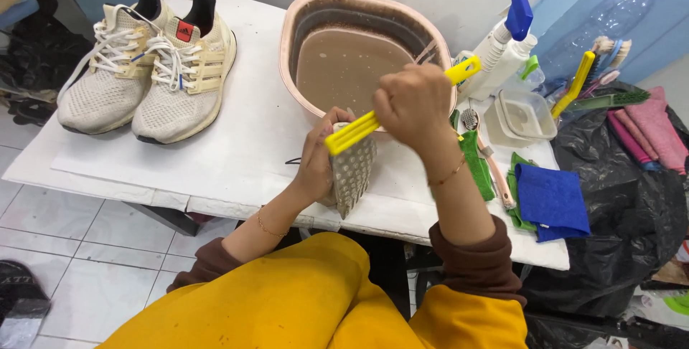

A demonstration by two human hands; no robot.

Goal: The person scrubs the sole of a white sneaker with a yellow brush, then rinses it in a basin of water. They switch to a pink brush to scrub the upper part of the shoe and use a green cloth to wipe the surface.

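Note:
My left hand [318, 157] holds a grey studded shoe insole [353, 175] upright at the front edge of the white table [237, 141]. My right hand [413, 105] grips a yellow brush [352, 134] by its handle, with the brush head resting on the top of the insole. Both hands are just in front of a pink basin [296, 40] filled with murky brown water.
A pair of beige knit sneakers [147, 69] stands at the table's far left. To the right are a white spray bottle with a blue top [502, 40], a clear plastic tub [526, 114], other brushes [574, 83], green and blue cloths [551, 200], and a black bag [624, 213].

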